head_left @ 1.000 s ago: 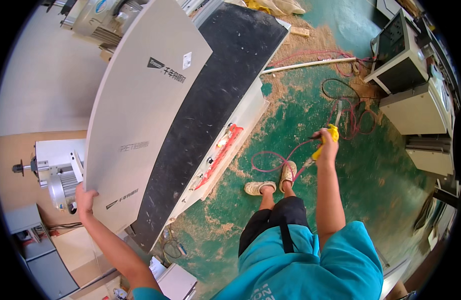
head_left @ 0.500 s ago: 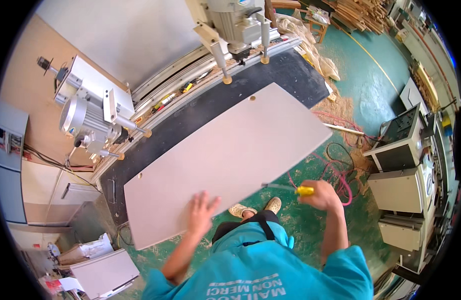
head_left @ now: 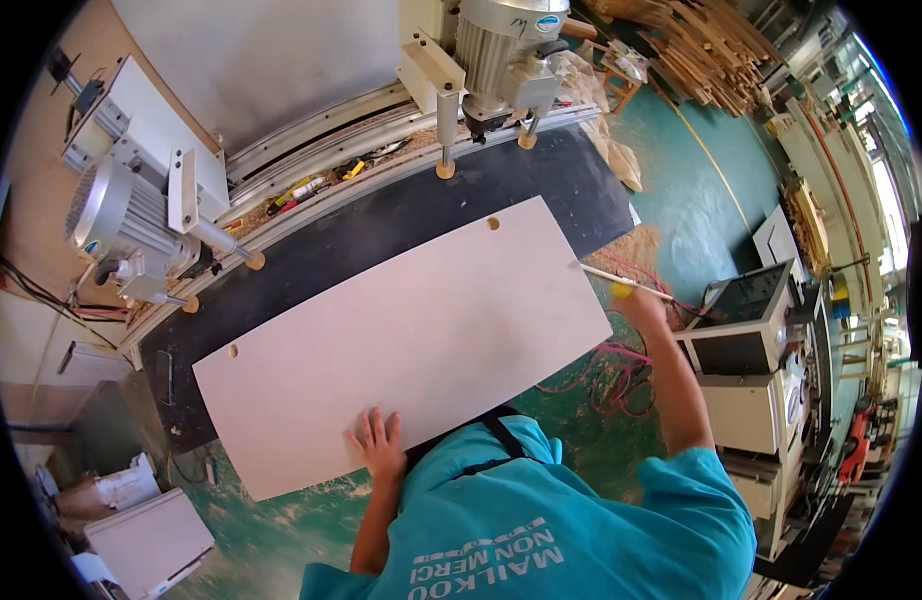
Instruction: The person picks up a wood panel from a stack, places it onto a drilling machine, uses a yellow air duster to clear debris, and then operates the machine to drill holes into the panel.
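A pale rectangular panel (head_left: 401, 340) lies across the black machine table (head_left: 321, 255) and overhangs its near edge. Two round holes sit near its far long edge: the left hole (head_left: 233, 350) and the right hole (head_left: 493, 223). My left hand (head_left: 381, 445) rests on the panel's near edge, fingers spread. Beyond the panel's right end, my right hand (head_left: 643, 308) is closed round a yellow-handled screwdriver (head_left: 621, 290). Its shaft does not show clearly here.
Two motor drilling heads, one left (head_left: 121, 215) and one at the back (head_left: 496, 60), stand over the table. Red hoses (head_left: 621, 385) and a white strip (head_left: 621, 279) lie on the right. Cabinets (head_left: 736, 410) line the right; wood offcuts (head_left: 711, 50) are piled behind.
My right hand has moved forward with the screwdriver, from the panel's near edge to past its right end. My left hand stays on the panel. The whole view has shifted.
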